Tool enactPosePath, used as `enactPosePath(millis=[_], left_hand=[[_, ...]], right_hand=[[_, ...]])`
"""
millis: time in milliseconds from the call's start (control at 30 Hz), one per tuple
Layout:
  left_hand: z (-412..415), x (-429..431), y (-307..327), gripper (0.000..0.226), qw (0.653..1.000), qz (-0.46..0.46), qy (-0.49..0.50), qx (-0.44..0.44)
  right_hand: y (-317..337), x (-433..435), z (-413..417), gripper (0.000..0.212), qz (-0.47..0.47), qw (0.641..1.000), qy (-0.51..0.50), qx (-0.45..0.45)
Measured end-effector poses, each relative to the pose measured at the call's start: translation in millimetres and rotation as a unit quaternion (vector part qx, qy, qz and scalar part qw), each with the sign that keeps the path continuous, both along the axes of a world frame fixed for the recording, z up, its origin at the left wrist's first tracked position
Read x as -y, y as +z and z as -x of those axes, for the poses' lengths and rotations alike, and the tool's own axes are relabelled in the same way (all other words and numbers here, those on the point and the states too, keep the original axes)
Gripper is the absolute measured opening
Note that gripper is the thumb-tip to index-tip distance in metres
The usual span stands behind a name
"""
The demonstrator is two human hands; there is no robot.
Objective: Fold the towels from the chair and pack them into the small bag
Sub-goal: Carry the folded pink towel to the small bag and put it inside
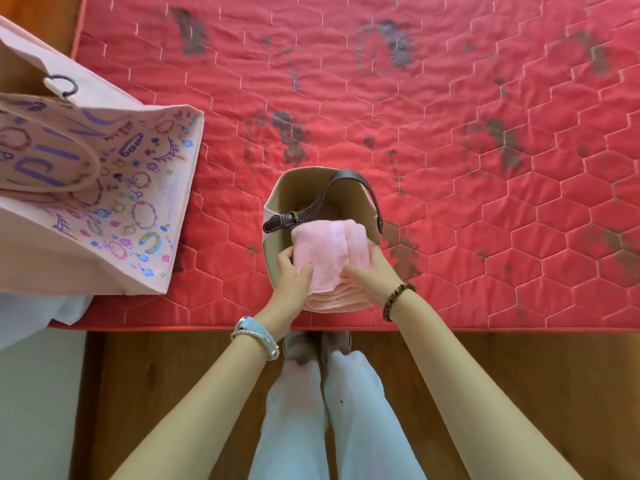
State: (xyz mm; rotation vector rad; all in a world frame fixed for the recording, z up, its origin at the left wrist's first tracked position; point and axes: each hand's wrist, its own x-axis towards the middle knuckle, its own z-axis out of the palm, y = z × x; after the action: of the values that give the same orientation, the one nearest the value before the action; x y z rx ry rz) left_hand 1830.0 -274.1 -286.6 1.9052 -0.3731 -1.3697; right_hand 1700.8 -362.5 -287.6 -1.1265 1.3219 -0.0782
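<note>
A folded pink towel (329, 258) is held over the near rim of the small beige bag (304, 185), which stands open on the red mattress near its front edge. The bag's dark brown strap (346, 181) arches across its mouth. My left hand (294, 275) grips the towel's left side, thumb on top. My right hand (372, 271) grips its right side. The towel's far end reaches into the bag's opening. The chair is out of view.
A large pink tote bag (104, 202) with purple print lies on the mattress's left side. The red quilted mattress (485, 168) stretches far and right, stained in places. Its front edge (485, 329) meets a wooden floor, where my legs stand.
</note>
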Motion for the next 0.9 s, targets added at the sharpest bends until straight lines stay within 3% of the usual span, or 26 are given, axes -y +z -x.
enactPosePath(millis=[67,233,300,400,533,733,900], left_hand=[[-7.4,4.8,-6.7,0.044,0.999,-0.018,0.019,-0.022],[-24.4,28.9,-28.4,0.042,0.997,-0.061,0.033,-0.014],[-27.8,41.0,-39.5,0.048,0.996,-0.082,0.024,0.015],[-30.6,51.8,-60.6,0.052,0.993,-0.096,0.021,0.058],[-32.1,56.2,-97.1,0.037,0.995,-0.073,-0.006,0.075],[-27.7,62.9,-133.9,0.023,0.991,-0.110,-0.016,0.074],[-28.1,59.5,-130.3,0.041,0.989,-0.111,-0.023,0.098]], right_hand=[[-1.4,0.7,-5.6,0.052,0.022,1.000,0.014,-0.008],[-18.0,9.5,-27.6,0.044,0.061,0.998,0.014,-0.021],[-30.1,12.4,-33.5,0.053,0.064,0.997,0.011,-0.032],[-57.0,12.9,-41.5,0.089,0.056,0.996,0.035,-0.052],[-87.4,9.8,-49.2,0.088,0.035,0.997,0.000,-0.069],[-119.7,16.6,-55.8,0.095,0.016,0.992,0.005,-0.122],[-129.6,8.1,-55.3,0.106,0.005,0.987,0.008,-0.161]])
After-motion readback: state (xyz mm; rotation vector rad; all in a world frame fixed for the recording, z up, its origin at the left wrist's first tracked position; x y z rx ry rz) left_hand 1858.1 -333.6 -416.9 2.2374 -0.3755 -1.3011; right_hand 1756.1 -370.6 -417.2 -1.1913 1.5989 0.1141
